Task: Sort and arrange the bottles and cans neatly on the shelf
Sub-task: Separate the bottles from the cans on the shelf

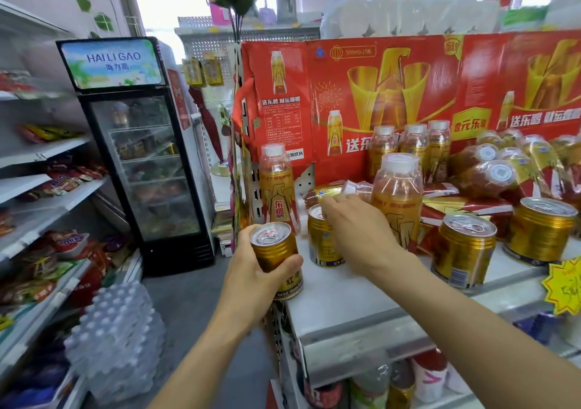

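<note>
Left hand, lower centre of the frame, grips a gold can — fingers behind, thumb across the front; the can is upright, held at the left front corner of the white shelf, its base at or just past the edge.

Right hand, centre frame, reaches over a second gold can standing on the shelf. Its fingers extend toward a bottle lying on its side behind that can; the fingertips meet the bottle, but whether they pinch it cannot be told.

Just right of that hand, a tall upright bottle with a white cap and gold label. Another upright bottle stands at the shelf's left edge, above the held can.

Right of centre: two more gold cans, one near the front, one further right. Behind them, several bottles lying in a jumble, caps toward the camera. Three upright bottles stand in a row against the red cartons at the back.

Left side of the frame — a drinks fridge, snack racks, and a wrapped pack of water bottles on the floor. A yellow price tag hangs at the shelf's right front.
</note>
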